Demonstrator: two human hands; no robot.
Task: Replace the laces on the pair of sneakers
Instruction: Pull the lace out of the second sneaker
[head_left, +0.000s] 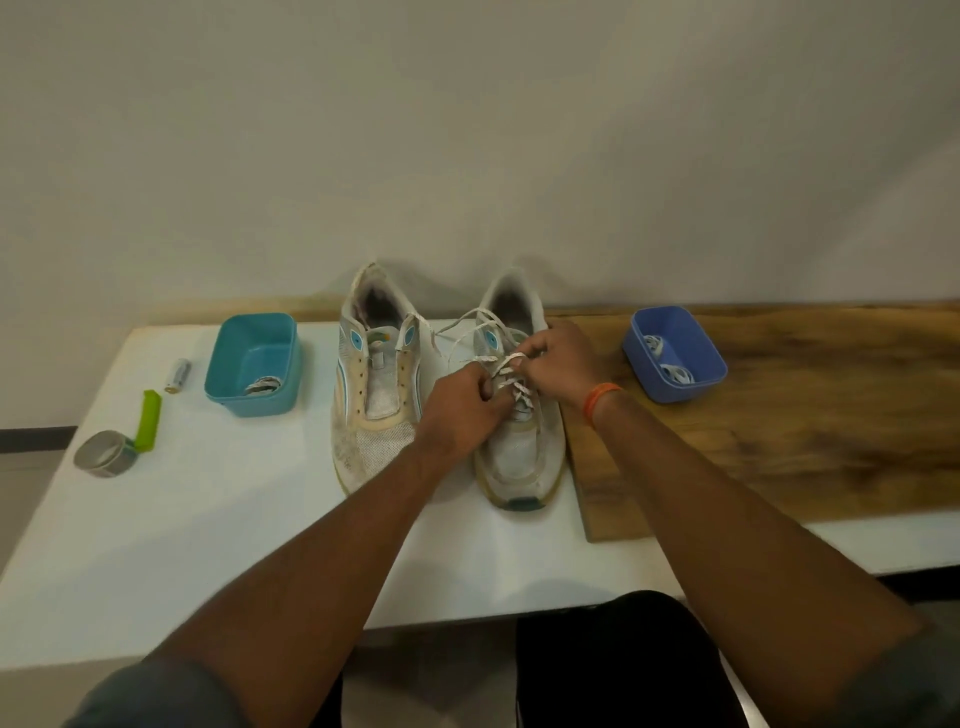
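Two worn white sneakers stand side by side on the white table (156, 545), toes toward me. The left sneaker (375, 379) has bare eyelets and no lace. The right sneaker (522, 447) carries a white lace (511, 387) crossed over its tongue, with loose ends trailing at its left. My left hand (462, 410) pinches the lace at the shoe's left eyelets. My right hand (558, 358), with an orange band at the wrist, pinches the lace on the shoe's right side. Both hands cover the middle lace rows.
A teal tub (228, 374) left of the shoes holds a coiled lace. A blue tub (636, 353) with white laces sits on a wooden board (779, 441) at the right. A battery (177, 375), a green clip (147, 420) and a tape roll (104, 454) lie far left.
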